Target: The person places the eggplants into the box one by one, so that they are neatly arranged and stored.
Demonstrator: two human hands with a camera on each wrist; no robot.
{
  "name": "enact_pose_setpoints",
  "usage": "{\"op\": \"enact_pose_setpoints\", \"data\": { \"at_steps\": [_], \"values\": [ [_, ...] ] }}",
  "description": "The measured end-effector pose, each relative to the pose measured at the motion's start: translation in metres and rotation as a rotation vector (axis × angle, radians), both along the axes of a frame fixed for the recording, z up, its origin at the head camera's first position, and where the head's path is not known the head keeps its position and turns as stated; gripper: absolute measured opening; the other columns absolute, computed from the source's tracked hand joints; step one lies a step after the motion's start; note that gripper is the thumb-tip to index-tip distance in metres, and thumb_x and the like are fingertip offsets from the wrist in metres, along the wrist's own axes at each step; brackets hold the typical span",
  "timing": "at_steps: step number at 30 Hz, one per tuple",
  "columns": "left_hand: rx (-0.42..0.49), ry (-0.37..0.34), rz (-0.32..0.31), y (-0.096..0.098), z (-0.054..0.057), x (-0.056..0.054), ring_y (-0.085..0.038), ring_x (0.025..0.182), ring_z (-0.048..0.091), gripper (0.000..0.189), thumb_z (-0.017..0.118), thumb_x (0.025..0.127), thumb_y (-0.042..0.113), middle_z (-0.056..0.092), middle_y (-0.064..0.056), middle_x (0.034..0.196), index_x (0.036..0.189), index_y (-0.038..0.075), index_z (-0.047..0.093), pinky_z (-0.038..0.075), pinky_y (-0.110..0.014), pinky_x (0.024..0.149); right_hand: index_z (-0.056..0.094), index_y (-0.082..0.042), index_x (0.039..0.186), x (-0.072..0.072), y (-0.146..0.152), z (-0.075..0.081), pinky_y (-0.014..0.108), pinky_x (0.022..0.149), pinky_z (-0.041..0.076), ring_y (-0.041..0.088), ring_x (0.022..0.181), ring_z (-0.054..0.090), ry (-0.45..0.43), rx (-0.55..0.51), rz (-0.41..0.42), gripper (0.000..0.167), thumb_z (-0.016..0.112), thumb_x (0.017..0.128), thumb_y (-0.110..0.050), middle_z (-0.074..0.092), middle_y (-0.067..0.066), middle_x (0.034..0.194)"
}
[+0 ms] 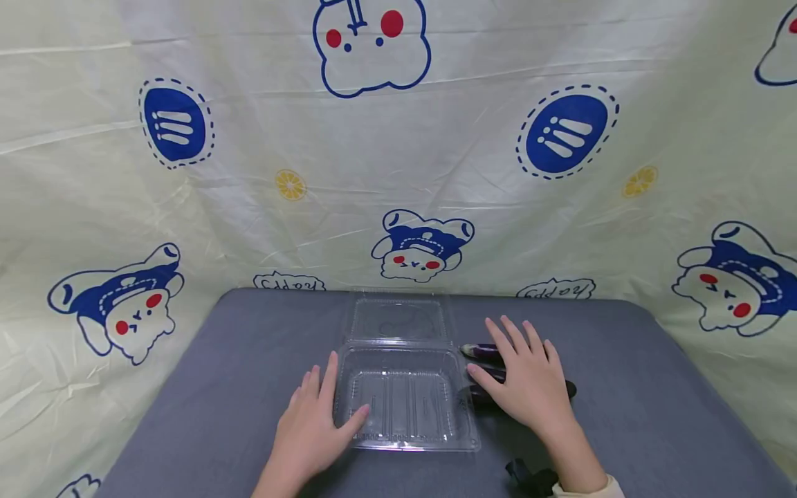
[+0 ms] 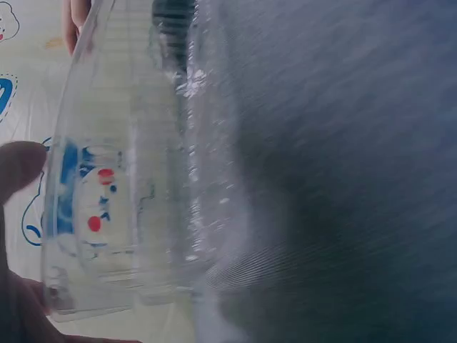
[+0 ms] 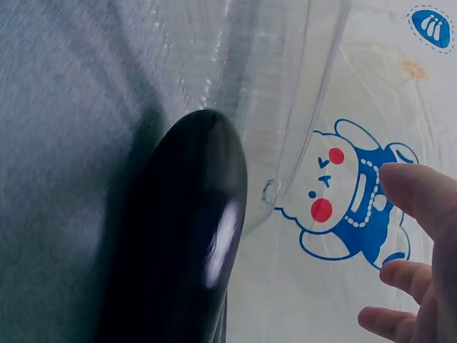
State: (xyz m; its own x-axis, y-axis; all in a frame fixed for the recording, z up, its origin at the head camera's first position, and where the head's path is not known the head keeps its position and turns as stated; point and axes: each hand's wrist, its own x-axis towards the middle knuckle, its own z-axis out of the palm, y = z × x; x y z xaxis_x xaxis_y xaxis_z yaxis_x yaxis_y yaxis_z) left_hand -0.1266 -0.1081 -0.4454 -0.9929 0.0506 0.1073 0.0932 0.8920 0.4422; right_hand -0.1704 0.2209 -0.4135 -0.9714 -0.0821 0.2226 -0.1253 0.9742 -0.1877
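Observation:
An open clear plastic clamshell container point(image 1: 411, 444) lies on the table, its lid point(image 1: 398, 321) folded back toward the wall. My left hand point(image 1: 314, 429) rests at its left side, thumb over the near-left rim and straight fingers along the outside. In the left wrist view the thumb point(image 2: 21, 168) is beside the clear wall. To the container's right lie several dark purple eggplants point(image 1: 478, 351), partly hidden under my right hand point(image 1: 529, 384), which hovers with fingers spread. One glossy eggplant point(image 3: 189, 229) fills the lower middle of the right wrist view, apart from the fingertips point(image 3: 407, 186).
A grey cloth-covered table point(image 1: 249, 415) spreads under everything. Behind it hangs a pale curtain point(image 1: 249, 138) printed with cartoon figures. A black object point(image 1: 529, 478) shows beside the right wrist, near a cream sleeve point(image 1: 591, 487).

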Motion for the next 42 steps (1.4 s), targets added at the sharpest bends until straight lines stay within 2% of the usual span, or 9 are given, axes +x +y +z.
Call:
{"op": "enact_pose_setpoints", "data": {
  "at_steps": [3,5,10,14,21,27,31,35,42],
  "values": [
    [0.058,-0.049,0.014,-0.001,-0.005,0.007,-0.04,0.145,0.036,0.102,0.054,0.084,0.077,0.036,-0.02,0.157,0.161,0.025,0.013,0.041,-0.065,0.101,0.029,-0.025,0.157,-0.003,0.002,-0.001,0.07,0.112,0.015,0.045,0.148,0.019,-0.001,-0.004,0.008,0.086,0.055,0.088,-0.07,0.029,0.013,0.161],
    [0.088,-0.056,0.02,-0.002,-0.009,0.011,-0.038,0.145,0.037,0.106,0.055,0.08,0.08,0.036,-0.018,0.158,0.161,0.028,0.011,0.043,-0.066,0.098,0.029,-0.024,0.157,-0.005,0.004,-0.001,0.071,0.112,0.015,0.045,0.148,0.02,0.0,-0.005,0.013,0.086,0.056,0.088,-0.069,0.03,0.013,0.161],
    [0.147,-0.037,0.026,-0.002,-0.019,0.015,-0.036,0.144,0.038,0.115,0.063,0.072,0.082,0.037,-0.017,0.158,0.16,0.031,0.01,0.041,-0.065,0.101,0.03,-0.023,0.157,-0.011,0.014,-0.001,0.071,0.111,0.017,0.047,0.146,0.022,-0.002,0.0,0.017,0.087,0.055,0.088,-0.07,0.031,0.015,0.16],
    [0.173,-0.029,0.019,-0.002,-0.024,0.016,-0.035,0.144,0.04,0.124,0.068,0.064,0.084,0.037,-0.016,0.157,0.16,0.03,0.012,0.04,-0.063,0.103,0.029,-0.021,0.157,-0.018,0.023,0.0,0.072,0.109,0.019,0.047,0.146,0.022,-0.015,-0.008,0.037,0.088,0.052,0.089,-0.071,0.031,0.016,0.16],
    [0.203,-0.079,0.019,-0.002,-0.03,0.016,-0.038,0.143,0.039,0.135,0.074,0.055,0.083,0.034,-0.015,0.159,0.161,0.029,0.01,0.039,-0.064,0.104,0.032,-0.016,0.156,-0.036,0.038,0.007,0.073,0.107,0.025,0.048,0.144,0.026,-0.057,-0.068,0.179,0.08,0.056,0.093,-0.061,0.033,0.018,0.158],
    [0.198,-0.023,0.007,-0.002,-0.036,0.017,-0.041,0.141,0.04,0.135,0.076,0.055,0.081,0.039,-0.016,0.155,0.161,0.024,0.015,0.039,-0.063,0.105,0.039,-0.019,0.153,-0.056,0.052,0.008,0.071,0.105,0.028,0.045,0.141,0.032,-0.131,-0.088,0.322,0.069,0.066,0.094,-0.043,0.037,0.017,0.155],
    [0.2,0.017,-0.001,-0.002,-0.04,0.017,-0.036,0.14,0.042,0.133,0.076,0.057,0.081,0.043,-0.015,0.152,0.16,0.021,0.017,0.042,-0.059,0.104,0.042,-0.019,0.152,-0.069,0.058,0.003,0.07,0.107,0.029,0.045,0.14,0.034,-0.181,-0.102,0.406,0.063,0.066,0.095,-0.031,0.04,0.017,0.154],
    [0.205,0.044,-0.011,-0.002,-0.043,0.017,-0.032,0.137,0.046,0.132,0.075,0.058,0.081,0.046,-0.011,0.149,0.16,0.019,0.02,0.043,-0.055,0.104,0.042,-0.019,0.151,-0.081,0.063,-0.002,0.069,0.105,0.031,0.046,0.137,0.038,-0.229,-0.095,0.462,0.059,0.064,0.097,-0.026,0.043,0.018,0.151],
    [0.193,0.098,-0.021,-0.001,-0.046,0.016,-0.03,0.133,0.046,0.13,0.072,0.058,0.084,0.05,-0.008,0.145,0.158,0.016,0.025,0.041,-0.054,0.104,0.04,-0.017,0.152,-0.093,0.071,-0.009,0.069,0.103,0.033,0.047,0.134,0.042,-0.357,-0.085,0.502,0.056,0.059,0.1,-0.025,0.047,0.019,0.146]
  ]
}}
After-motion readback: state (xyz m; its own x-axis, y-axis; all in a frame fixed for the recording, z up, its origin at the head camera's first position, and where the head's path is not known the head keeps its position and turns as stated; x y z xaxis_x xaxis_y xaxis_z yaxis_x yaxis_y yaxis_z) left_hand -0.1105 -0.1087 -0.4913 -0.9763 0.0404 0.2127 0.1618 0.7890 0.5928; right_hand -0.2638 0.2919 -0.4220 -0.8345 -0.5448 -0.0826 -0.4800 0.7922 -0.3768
